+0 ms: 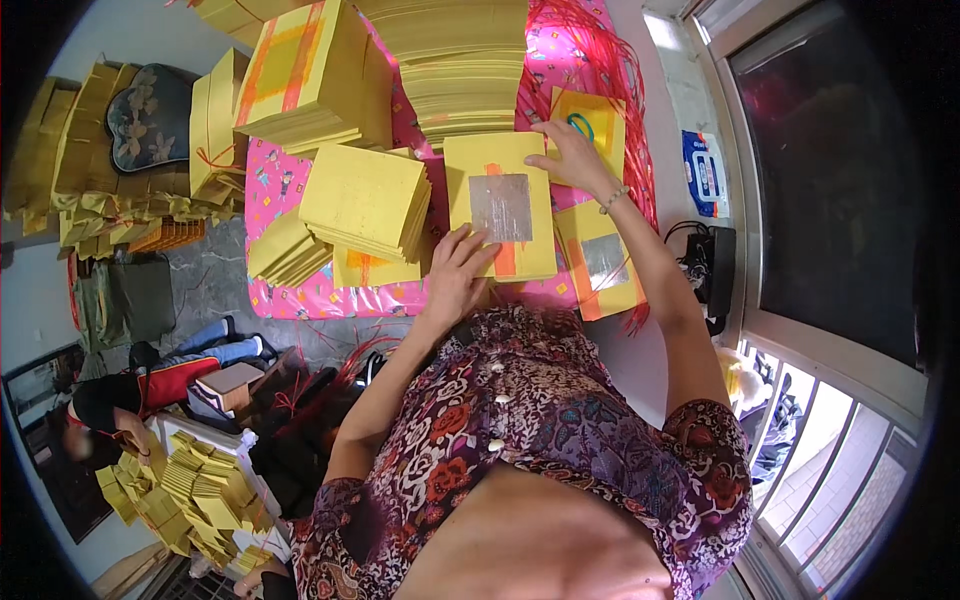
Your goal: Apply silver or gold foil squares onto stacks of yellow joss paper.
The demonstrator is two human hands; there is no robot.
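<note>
In front of me on the table lies a yellow sheet of paper (458,190) with a silver foil square (500,207) over an orange patch; I cannot tell whether it is one sheet or a thin stack. My left hand (460,268) rests on its lower left part, fingers extended flat and touching the foil's lower edge. At the upper right corner is my right hand (572,158), its thumb and fingers apart along the paper's edge. A green ring (580,126) lies on yellow paper beside that hand. More foil-marked yellow paper (605,262) sits at the right.
Tall yellow paper stacks (455,70) and a block with orange marks (310,80) stand at the back. Leaning piles (362,200) are to the left. Red strings (590,40) hang over the pink tablecloth (272,170). Another person (130,400) is near yellow bundles (195,490) at lower left.
</note>
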